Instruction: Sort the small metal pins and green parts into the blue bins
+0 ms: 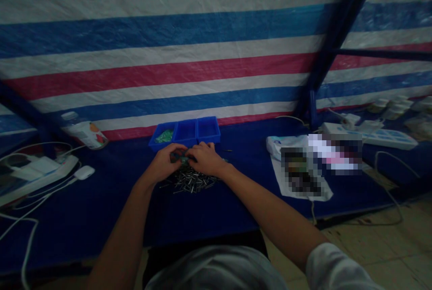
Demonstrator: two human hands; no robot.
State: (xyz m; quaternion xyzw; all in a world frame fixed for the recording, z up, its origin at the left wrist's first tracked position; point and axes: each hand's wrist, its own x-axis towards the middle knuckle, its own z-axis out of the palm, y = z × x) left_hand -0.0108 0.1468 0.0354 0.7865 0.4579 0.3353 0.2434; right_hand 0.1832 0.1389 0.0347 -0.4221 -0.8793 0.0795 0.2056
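Observation:
On the blue table [111, 186], a loose pile of thin metal pins or nails [194, 181] lies in front of me. My left hand [166, 162] is over the pile's far left side, fingers curled inward. Beside it, my right hand [206, 160] bends its fingers toward the left fingertips. A small greenish patch shows between the hands, too dim to name, and what the fingertips pinch is hidden. Just beyond stands a blue three-compartment tray [208, 139]. Its left compartment holds small green pieces [164, 136]. One pin [228, 150] lies apart on the right.
A labelled plastic bottle [88, 135] stands at the back left. Near the left edge are power strips [40, 177] and white cables. To the right lie a white packet [286, 144] and another power strip [388, 136]. A striped tarp [202, 69] hangs behind the table.

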